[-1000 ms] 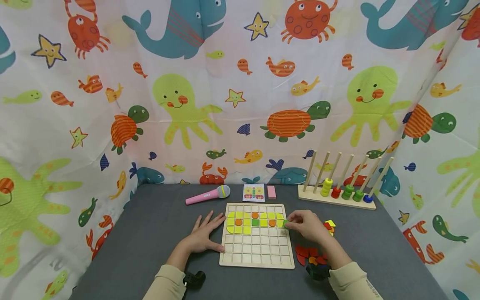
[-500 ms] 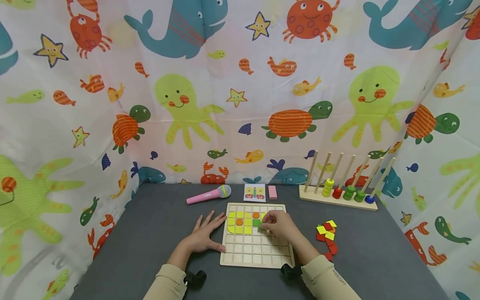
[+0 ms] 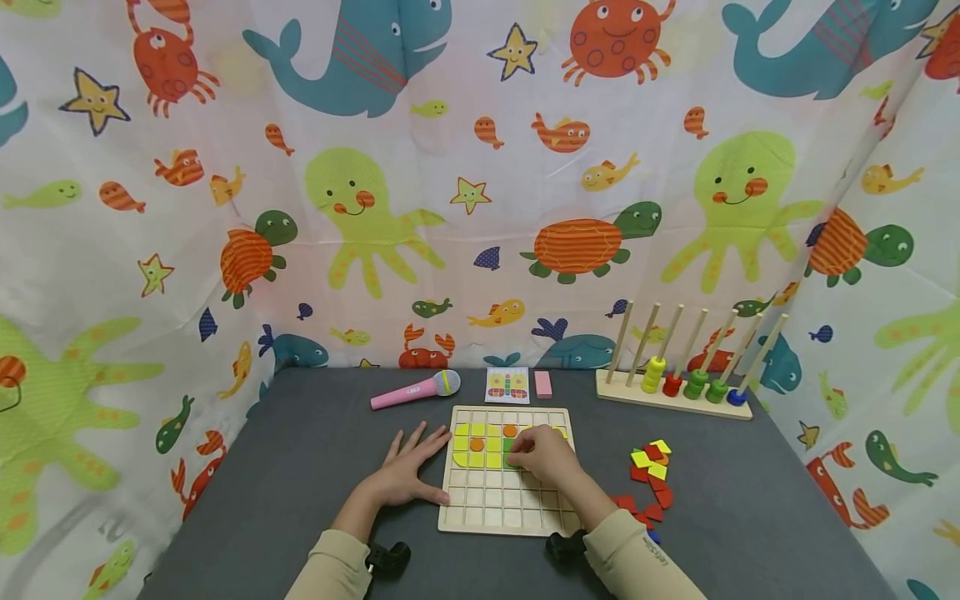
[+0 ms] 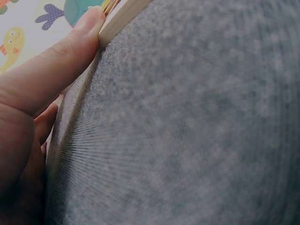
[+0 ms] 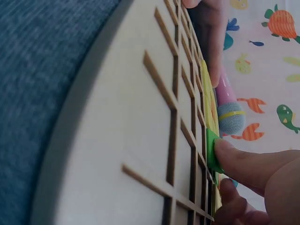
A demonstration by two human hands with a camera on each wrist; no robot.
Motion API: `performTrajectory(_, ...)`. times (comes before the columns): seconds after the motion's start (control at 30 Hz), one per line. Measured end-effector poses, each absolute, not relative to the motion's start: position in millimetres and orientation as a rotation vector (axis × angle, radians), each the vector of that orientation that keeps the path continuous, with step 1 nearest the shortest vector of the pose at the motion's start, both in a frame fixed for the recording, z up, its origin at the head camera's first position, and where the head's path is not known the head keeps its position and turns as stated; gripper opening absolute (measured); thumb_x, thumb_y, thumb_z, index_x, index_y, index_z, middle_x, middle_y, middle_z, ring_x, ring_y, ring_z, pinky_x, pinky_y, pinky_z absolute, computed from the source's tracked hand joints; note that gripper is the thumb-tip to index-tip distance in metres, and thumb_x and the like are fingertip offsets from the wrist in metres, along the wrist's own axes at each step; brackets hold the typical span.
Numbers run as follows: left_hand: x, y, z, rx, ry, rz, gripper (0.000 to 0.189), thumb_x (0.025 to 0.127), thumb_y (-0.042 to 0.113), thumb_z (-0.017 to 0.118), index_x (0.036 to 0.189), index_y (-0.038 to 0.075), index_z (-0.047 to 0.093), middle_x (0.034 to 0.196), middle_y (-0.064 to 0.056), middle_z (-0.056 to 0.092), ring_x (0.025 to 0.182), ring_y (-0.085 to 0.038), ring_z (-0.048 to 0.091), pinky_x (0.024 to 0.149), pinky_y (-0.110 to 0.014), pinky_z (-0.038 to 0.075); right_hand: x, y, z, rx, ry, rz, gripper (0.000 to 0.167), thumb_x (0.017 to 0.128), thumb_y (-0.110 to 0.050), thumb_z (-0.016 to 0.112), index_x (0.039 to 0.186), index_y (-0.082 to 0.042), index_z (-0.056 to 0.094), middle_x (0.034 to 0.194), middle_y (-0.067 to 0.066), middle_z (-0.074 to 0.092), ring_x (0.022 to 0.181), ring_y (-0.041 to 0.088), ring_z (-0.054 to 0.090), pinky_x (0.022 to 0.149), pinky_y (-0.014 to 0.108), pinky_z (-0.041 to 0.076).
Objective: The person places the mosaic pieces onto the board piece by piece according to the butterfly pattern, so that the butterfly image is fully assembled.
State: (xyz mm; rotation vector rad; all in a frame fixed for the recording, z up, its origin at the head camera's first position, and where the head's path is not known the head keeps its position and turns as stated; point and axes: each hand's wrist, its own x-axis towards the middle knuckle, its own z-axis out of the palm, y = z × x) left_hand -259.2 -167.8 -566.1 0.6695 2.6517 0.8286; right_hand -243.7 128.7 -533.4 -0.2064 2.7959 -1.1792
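A wooden grid board [image 3: 495,517] lies on the table, with yellow, orange and green tiles in its upper rows. My right hand [image 3: 549,457] pinches a green square tile [image 5: 213,151] over the third row, near the middle column; the thumb lies on the tile in the right wrist view. A green tile [image 3: 507,445] sits just above that spot, partly hidden by the fingers. My left hand [image 3: 408,473] rests at the board's left edge with its fingers spread. Its thumb [image 4: 70,56] touches the board's side.
Loose red and yellow tiles [image 3: 658,472] lie right of the board. Behind it are a pink microphone [image 3: 412,391], a pattern card [image 3: 507,386] and a pink block [image 3: 543,384]. A peg stand with coloured rings [image 3: 675,402] stands at the back right.
My right hand has carried the green tile leftward from the board's right edge to its middle column, shifting slightly further in the last half second. The left hand has stayed in place.
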Motion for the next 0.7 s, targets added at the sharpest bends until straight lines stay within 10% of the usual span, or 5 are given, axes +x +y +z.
performTrajectory(0.7,-260,-167,-567,0.659,2.653,0.849,0.113,0.069,0.066,0.082,0.161,0.03,0.028,0.169,0.005,0.02,0.158,-0.032,-0.004,0.12,-0.064,-0.014,-235,204,-520,0.002,2.896,-1.19,0.015,0.086,-0.021,0.081,0.095,-0.011,0.076,0.08,0.0,0.065,0.076,0.018,0.057,0.061,0.029,0.049)
